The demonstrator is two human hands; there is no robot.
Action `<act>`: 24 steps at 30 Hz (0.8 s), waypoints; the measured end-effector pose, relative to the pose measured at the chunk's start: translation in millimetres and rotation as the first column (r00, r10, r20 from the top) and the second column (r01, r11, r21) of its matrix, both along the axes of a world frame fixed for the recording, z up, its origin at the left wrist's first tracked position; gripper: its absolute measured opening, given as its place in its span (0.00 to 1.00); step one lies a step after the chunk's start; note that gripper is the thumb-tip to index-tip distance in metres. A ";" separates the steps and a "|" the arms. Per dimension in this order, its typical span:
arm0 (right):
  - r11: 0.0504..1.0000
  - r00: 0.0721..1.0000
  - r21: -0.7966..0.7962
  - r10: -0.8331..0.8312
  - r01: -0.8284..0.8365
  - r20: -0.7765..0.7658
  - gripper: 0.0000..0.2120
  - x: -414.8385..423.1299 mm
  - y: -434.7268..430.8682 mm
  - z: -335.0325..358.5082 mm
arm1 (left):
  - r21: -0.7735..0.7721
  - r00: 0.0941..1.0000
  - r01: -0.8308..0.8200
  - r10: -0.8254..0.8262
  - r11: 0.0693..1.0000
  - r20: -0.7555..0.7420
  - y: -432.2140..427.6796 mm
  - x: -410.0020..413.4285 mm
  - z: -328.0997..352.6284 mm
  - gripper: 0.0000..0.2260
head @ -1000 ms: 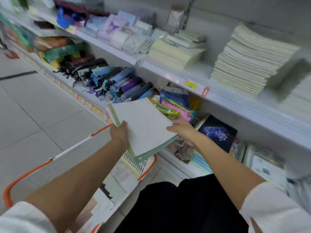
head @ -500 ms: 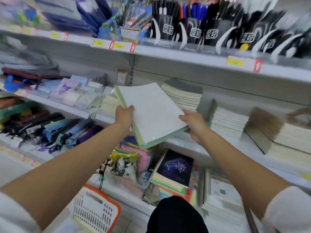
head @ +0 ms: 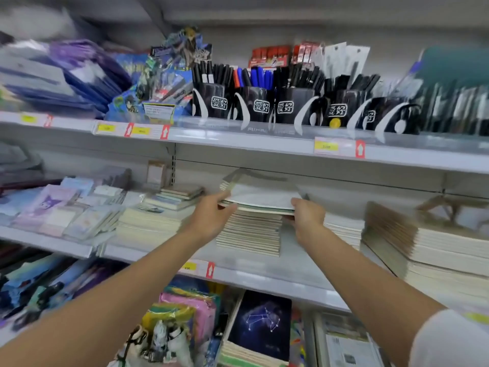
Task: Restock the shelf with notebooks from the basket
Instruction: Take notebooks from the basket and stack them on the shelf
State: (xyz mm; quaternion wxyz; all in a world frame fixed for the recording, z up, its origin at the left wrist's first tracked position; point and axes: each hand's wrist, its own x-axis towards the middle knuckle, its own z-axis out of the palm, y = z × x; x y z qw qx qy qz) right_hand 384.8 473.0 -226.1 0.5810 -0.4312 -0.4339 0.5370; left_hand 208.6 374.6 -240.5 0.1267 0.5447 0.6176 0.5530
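Since half a second ago, both hands have carried the notebooks (head: 262, 201) forward, and now they sit right on top of the stack (head: 250, 234) on the middle shelf (head: 264, 271). The notebooks are thin and pale with a green edge, and they look a bit blurry. The left hand (head: 211, 215) pinches their left side, thumb on top. The right hand (head: 308, 215) holds their right side, fingers curled under. The stack sits just below, between both hands.

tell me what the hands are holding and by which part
A thin bundle of notebooks over the shelf stack: left hand grips its left edge, right hand its right edge.
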 end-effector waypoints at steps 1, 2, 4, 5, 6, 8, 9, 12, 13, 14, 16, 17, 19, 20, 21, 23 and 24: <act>0.998 0.998 0.017 -0.062 0.061 0.031 0.07 -3.3 3.5 -4.7 | 0.010 0.999 -0.013 0.013 1.000 -0.039 3.6 -4.0 -3.0 0.22; 0.994 0.993 0.045 -0.099 0.096 0.065 0.12 -6.5 8.6 -10.0 | 0.022 0.998 -0.019 0.020 1.000 -0.052 6.6 -7.3 -4.1 0.22; 0.988 0.980 0.121 -0.116 0.097 0.159 0.17 -11.7 13.7 -16.9 | 0.050 0.999 -0.036 0.038 0.998 -0.037 15.0 -15.0 -4.5 0.22; 0.987 0.978 0.147 -0.096 0.069 0.183 0.19 -14.4 16.7 -18.0 | 0.071 0.998 -0.051 0.053 0.996 -0.019 20.5 -19.0 -3.2 0.21; 0.986 0.979 0.163 -0.066 0.034 0.195 0.23 -16.6 18.5 -18.1 | 0.091 0.997 -0.069 0.071 0.993 -0.012 26.0 -23.8 -1.9 0.21; 0.983 0.970 0.182 -0.018 -0.028 0.243 0.31 -20.6 24.7 -15.8 | 0.120 0.994 -0.110 0.110 0.987 0.003 40.7 -34.3 -0.3 0.21; 0.982 0.965 0.183 0.002 -0.052 0.263 0.33 -23.4 31.2 -16.0 | 0.121 0.992 -0.127 0.127 0.985 0.012 49.8 -40.0 1.0 0.21; 0.969 0.962 0.233 0.012 -0.078 0.274 0.39 -33.8 49.3 -19.8 | 0.077 0.990 -0.139 0.137 0.987 0.037 76.1 -52.9 5.4 0.23; 0.962 0.961 0.264 -0.012 -0.064 0.276 0.39 -37.2 58.8 -23.2 | 0.073 0.990 -0.134 0.131 0.988 0.045 84.5 -56.4 6.0 0.24; 0.953 0.957 0.299 -0.040 -0.051 0.288 0.38 -40.7 66.5 -26.1 | 0.069 0.990 -0.131 0.127 0.989 0.060 91.7 -58.6 6.7 0.24; 0.936 0.943 0.350 -0.088 -0.032 0.321 0.36 -44.5 78.6 -31.5 | 0.077 0.984 -0.134 0.123 0.988 0.125 106.7 -63.2 6.2 0.23; 0.928 0.939 0.372 -0.104 -0.027 0.327 0.36 -45.4 84.0 -33.6 | 0.092 0.978 -0.136 0.119 0.987 0.169 112.5 -64.9 5.0 0.23; 0.921 0.937 0.390 -0.117 -0.022 0.329 0.38 -46.3 93.0 -34.9 | 0.126 0.953 -0.156 0.115 0.980 0.280 119.9 -65.9 3.2 0.22; 0.921 0.936 0.388 -0.123 -0.016 0.330 0.38 -46.4 97.8 -34.8 | 0.137 0.938 -0.173 0.121 0.975 0.325 123.2 -66.2 2.6 0.21; 0.922 0.934 0.388 -0.130 -0.010 0.333 0.37 -46.5 103.3 -34.6 | 0.147 0.925 -0.187 0.124 0.971 0.359 126.8 -66.5 1.9 0.21; 0.923 0.927 0.386 -0.141 -0.004 0.348 0.34 -45.9 110.6 -32.9 | 0.169 0.906 -0.199 0.115 0.965 0.408 130.8 -65.1 -0.3 0.20; 0.924 0.926 0.382 -0.133 -0.013 0.352 0.35 -45.4 113.7 -32.6 | 0.184 0.898 -0.205 0.111 0.961 0.425 132.4 -63.6 -1.2 0.20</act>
